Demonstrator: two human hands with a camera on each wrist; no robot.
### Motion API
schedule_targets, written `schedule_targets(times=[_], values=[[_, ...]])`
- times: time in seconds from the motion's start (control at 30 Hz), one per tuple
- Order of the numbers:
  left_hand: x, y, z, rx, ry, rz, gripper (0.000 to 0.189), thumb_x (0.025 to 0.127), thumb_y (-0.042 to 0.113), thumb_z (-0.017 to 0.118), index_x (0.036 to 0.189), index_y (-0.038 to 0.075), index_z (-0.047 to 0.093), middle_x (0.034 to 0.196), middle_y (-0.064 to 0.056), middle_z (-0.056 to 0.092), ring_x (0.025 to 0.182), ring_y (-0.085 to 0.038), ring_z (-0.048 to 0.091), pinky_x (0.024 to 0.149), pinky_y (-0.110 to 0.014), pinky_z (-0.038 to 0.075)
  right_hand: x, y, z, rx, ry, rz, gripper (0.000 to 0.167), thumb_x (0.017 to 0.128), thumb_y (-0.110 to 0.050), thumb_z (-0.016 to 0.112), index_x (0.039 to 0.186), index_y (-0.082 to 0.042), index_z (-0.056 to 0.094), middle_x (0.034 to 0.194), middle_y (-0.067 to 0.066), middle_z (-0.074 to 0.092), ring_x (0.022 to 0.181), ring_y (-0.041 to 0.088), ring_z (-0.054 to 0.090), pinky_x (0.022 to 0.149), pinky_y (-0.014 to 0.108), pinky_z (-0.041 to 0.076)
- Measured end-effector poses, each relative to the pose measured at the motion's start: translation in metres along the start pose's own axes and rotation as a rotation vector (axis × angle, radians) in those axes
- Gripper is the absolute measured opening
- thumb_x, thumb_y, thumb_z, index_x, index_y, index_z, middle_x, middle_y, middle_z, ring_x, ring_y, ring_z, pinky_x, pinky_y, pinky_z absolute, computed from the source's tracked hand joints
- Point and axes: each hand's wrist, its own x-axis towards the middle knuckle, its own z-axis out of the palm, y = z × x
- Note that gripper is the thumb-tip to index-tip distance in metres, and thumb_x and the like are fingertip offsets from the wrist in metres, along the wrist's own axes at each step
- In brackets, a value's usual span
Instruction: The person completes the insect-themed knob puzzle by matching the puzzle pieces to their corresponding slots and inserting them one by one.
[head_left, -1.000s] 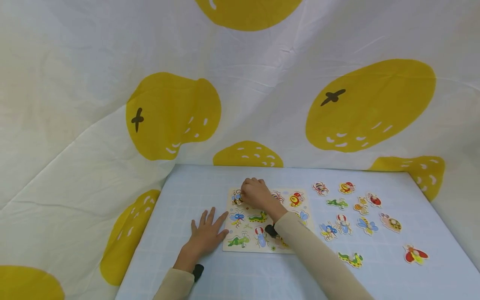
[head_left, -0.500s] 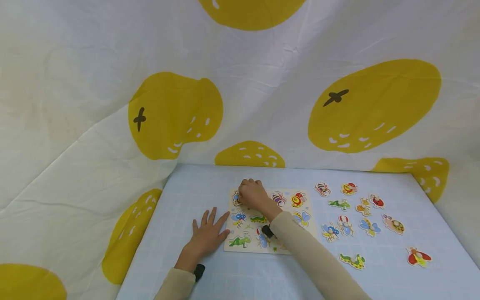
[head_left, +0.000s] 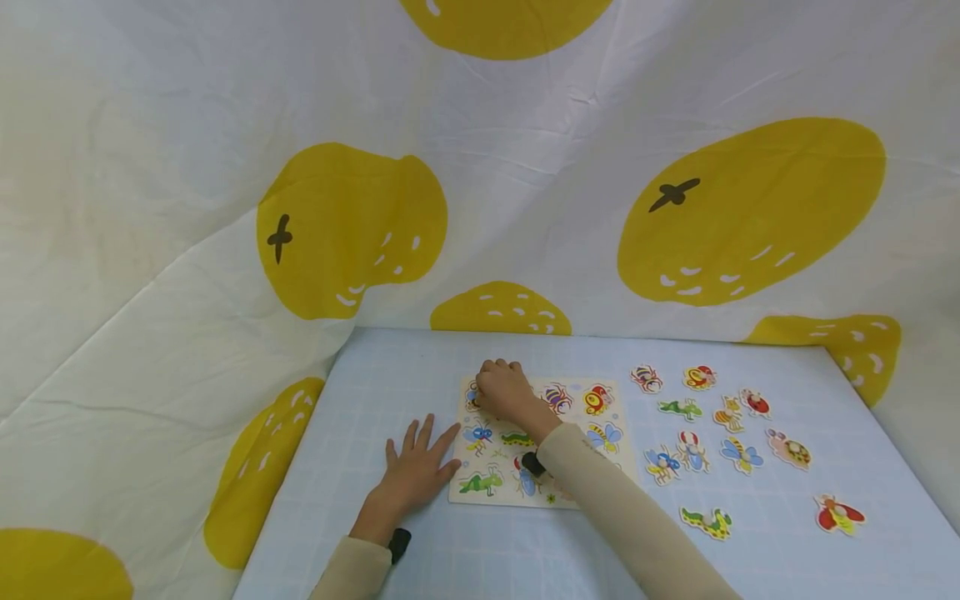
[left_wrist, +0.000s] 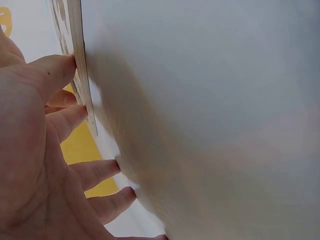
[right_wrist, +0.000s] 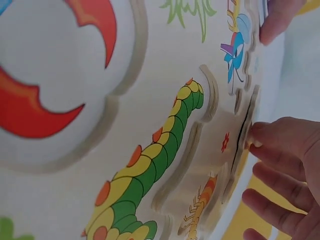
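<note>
A wooden insect puzzle board [head_left: 510, 501] lies on the table with pictured recesses. My right hand [head_left: 506, 392] is over its far left corner, fingers curled, gripping a bee-shaped puzzle piece [head_left: 472, 397] that is mostly hidden. In the right wrist view the thumb and fingers [right_wrist: 280, 135] come down at a piece close to the board surface; whether it sits fully in its recess I cannot tell. My left hand [head_left: 412, 467] is spread on the table, with thumb and forefinger touching the board's left edge [left_wrist: 82, 65].
Right of the board lie several loose insect pieces, among them a caterpillar [head_left: 706, 522], a red-winged insect [head_left: 838, 515], a blue-winged insect [head_left: 741, 454] and a spider [head_left: 647, 379]. A patterned cloth [head_left: 525, 208] hangs behind the table [head_left: 450, 550].
My right hand has shifted slightly left over the bee piece, covering more of it. My left hand stays in place; the whole view has drifted a little.
</note>
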Motion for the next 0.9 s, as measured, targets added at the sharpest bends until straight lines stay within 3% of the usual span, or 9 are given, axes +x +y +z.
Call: schedule_targets(times=[0.33, 0.7, 0.9], values=[[0.002, -0.001, 0.002, 0.009, -0.004, 0.004, 0.062, 0.101, 0.049, 0.054, 0.157, 0.029, 0.035, 0.164, -0.019, 0.018, 0.148, -0.047, 0.01, 0.105, -0.079, 0.01, 0.0, -0.001, -0.003, 0.005, 0.017, 0.004, 0.019, 0.097, -0.025, 0.065, 0.081, -0.016, 0.069, 0.099, 0.003, 0.061, 0.093, 0.025, 0.057, 0.092, 0.05, 0.045], [-0.001, 0.003, -0.003, 0.003, -0.003, -0.009, 0.061, 0.102, 0.048, 0.054, 0.157, 0.028, 0.036, 0.164, -0.019, 0.018, 0.148, -0.047, 0.01, 0.106, -0.078, 0.01, 0.003, -0.004, 0.004, -0.02, 0.017, 0.006, 0.017, 0.099, -0.024, 0.064, 0.104, -0.014, 0.075, 0.106, 0.003, 0.064, 0.099, 0.024, 0.058, 0.093, 0.049, 0.045], [-0.003, 0.004, -0.003, 0.005, -0.005, -0.013, 0.061, 0.101, 0.046, 0.055, 0.156, 0.027, 0.036, 0.163, -0.02, 0.018, 0.148, -0.047, 0.011, 0.106, -0.078, 0.01, -0.002, -0.004, 0.008, -0.007, 0.02, 0.056, 0.019, 0.099, -0.028, 0.062, 0.105, -0.014, 0.074, 0.101, 0.003, 0.063, 0.098, 0.025, 0.059, 0.094, 0.05, 0.046]])
